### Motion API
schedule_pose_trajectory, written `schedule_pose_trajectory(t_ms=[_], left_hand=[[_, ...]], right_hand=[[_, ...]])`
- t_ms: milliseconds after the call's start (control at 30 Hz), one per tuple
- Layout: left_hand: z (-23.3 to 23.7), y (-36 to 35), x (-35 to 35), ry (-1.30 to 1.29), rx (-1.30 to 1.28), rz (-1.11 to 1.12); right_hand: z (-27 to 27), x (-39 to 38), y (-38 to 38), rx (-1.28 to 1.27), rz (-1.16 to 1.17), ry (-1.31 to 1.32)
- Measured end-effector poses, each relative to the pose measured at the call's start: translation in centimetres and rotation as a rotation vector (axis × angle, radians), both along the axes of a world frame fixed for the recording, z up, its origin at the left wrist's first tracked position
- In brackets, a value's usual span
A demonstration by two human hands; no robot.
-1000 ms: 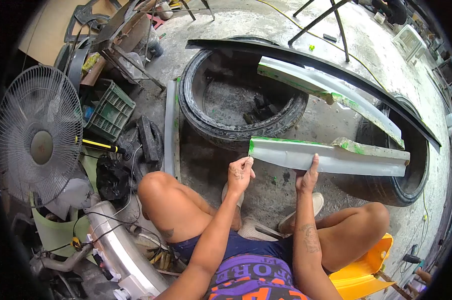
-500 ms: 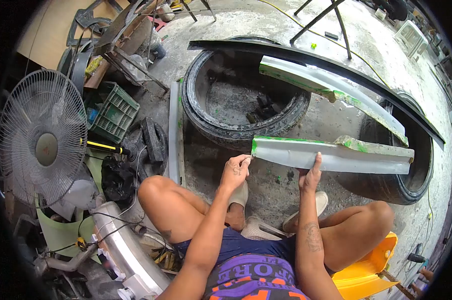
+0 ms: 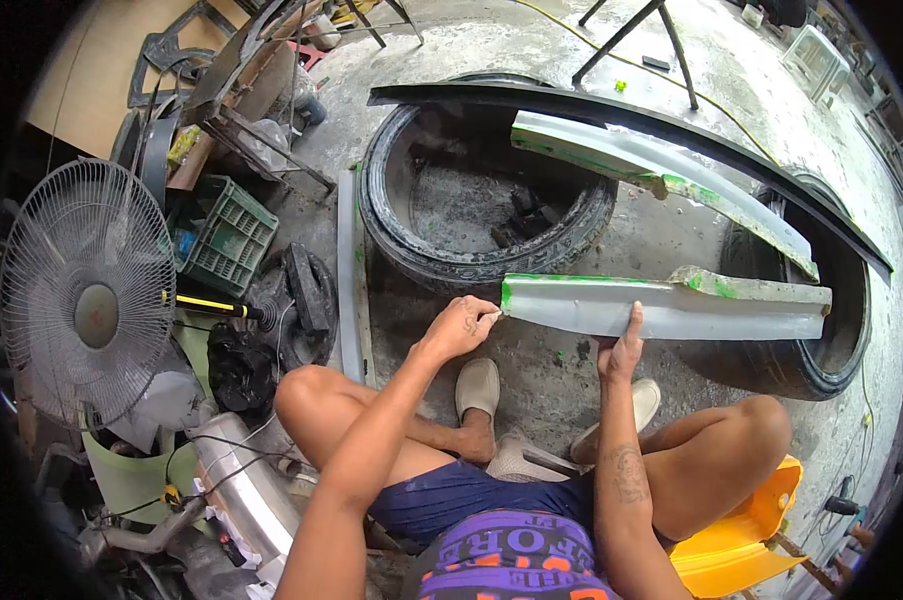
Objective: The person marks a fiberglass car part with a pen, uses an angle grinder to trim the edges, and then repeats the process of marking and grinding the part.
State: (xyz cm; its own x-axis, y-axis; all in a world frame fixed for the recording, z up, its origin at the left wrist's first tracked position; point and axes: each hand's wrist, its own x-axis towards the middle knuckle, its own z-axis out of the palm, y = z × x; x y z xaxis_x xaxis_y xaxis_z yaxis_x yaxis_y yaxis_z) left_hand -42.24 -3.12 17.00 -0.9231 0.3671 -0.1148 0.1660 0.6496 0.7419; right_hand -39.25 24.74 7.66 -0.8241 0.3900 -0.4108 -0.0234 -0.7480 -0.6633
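Note:
A long grey moulded panel (image 3: 582, 306) with green smears along its upper edge and a rough flange lies across in front of me. My right hand (image 3: 622, 352) grips it from below near the middle, thumb resting on its face. At the panel's left end, my left hand (image 3: 467, 326) is closed in a pinch against the green-edged corner. Whatever sits between those fingertips is too small to make out. Beyond it, a similar grey piece (image 3: 672, 178) and a long black strip (image 3: 632, 112) rest across two tyres.
The larger tyre (image 3: 382, 235) lies at centre, another tyre (image 3: 852, 350) at right. Another grey strip (image 3: 350, 280) stretches along the floor. A fan (image 3: 92, 290), a green crate (image 3: 230, 235) and a metal muffler (image 3: 247, 475) crowd the left. A yellow plastic piece (image 3: 742, 545) sits by my right leg.
My left forearm has swung outward to the left, while its fingers stay at the panel's end. My right hand keeps its hold. The view has shifted slightly.

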Motion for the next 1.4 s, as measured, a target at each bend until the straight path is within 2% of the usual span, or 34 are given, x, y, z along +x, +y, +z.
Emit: schedule_pose_trajectory(t_ms=[133,200,233,300,433,600,833,900,933,1000,1033,1100,1233,1333,1400], left_hand=[[0.9,-0.4,-1.0,-0.007,-0.078,-0.109],[1.1,-0.7,-1.4,-0.089,0.005,-0.144],[1.3,-0.9,-1.6,-0.087,0.003,-0.149],[2.0,-0.8,-1.7,-0.262,0.016,-0.122],[2.3,-0.6,-1.7,-0.285,-0.003,-0.098],[1.0,-0.3,-1.7,-0.077,-0.129,-0.164],[-0.1,-0.8,-1.5,-0.271,0.059,-0.087],[-1.2,-0.7,-1.5,-0.047,0.062,-0.153],[-1.6,-0.9,-1.4,-0.045,0.066,-0.151],[-0.1,-0.5,-1.1,-0.368,0.140,-0.011],[0.6,-0.3,-1.0,-0.365,0.142,-0.008],[1.2,-0.2,-0.8,-0.535,0.206,0.094],[-0.5,-0.4,0.0,-0.341,0.200,0.028],[-0.3,0.2,0.8,-0.376,0.250,0.143],[-0.8,0.4,1.3,-0.284,0.255,0.180]], right_hand=[[-0.7,0.1,0.1,-0.006,-0.008,0.000],[-0.7,0.0,0.0,-0.003,-0.007,-0.001],[-0.7,-0.1,0.1,-0.007,0.001,0.003],[-0.6,0.1,0.1,-0.009,0.003,-0.001],[-0.3,-0.1,-0.2,0.021,-0.017,0.017],[0.9,-0.1,-0.4,0.030,-0.013,0.001],[0.7,0.0,-0.5,0.030,-0.033,-0.028],[-0.2,0.0,-0.2,0.022,-0.031,-0.022],[-0.6,0.0,-0.1,0.031,-0.026,-0.020],[0.1,-0.1,-0.3,0.041,-0.017,-0.015],[0.5,0.0,-0.4,0.039,-0.021,-0.018],[0.6,-0.2,-0.4,0.038,-0.023,-0.014],[0.9,-0.3,-0.5,0.068,-0.054,-0.015],[0.7,-0.4,-0.5,0.050,-0.034,-0.001],[0.7,-0.3,-0.2,0.042,-0.023,0.008]])
